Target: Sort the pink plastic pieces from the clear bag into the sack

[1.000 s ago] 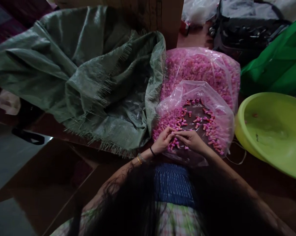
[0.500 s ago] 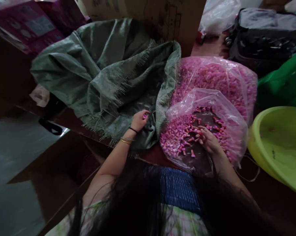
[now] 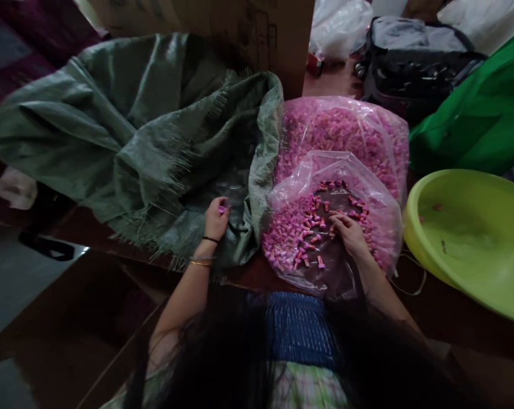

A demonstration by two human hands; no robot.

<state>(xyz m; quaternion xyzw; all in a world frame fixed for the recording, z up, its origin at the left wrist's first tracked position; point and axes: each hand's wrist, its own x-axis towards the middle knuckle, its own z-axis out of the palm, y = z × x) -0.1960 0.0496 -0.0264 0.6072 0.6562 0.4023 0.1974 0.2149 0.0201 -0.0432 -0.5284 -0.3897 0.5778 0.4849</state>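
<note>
My left hand (image 3: pixel 216 220) is closed around a small pink-capped piece (image 3: pixel 222 209), at the mouth of a dark green woven sack (image 3: pixel 154 136). My right hand (image 3: pixel 351 236) hovers over the opening of a clear plastic bag (image 3: pixel 306 170), its thumb and fingers pinched together. Whatever lies between those fingertips is too small and dim to make out. Many pink-capped pieces with reddish bodies fill the bag, heaped (image 3: pixel 280 238) on its left side. Some loose ones (image 3: pixel 320 262) lie scattered on the dark patch in front of my right hand.
To the right stands a yellow-green basin (image 3: pixel 427 238), with a green bag (image 3: pixel 474 128) behind it. A black bag (image 3: pixel 414 74) sits at the back right. Behind the sack rises a cardboard box (image 3: pixel 240 34). A pale cord (image 3: pixel 414 292) lies near the basin.
The view has swung to the right, so everything sits further left. My right hand's fingers have drawn closer together over the bag. My left hand still grips its piece by the sack.
</note>
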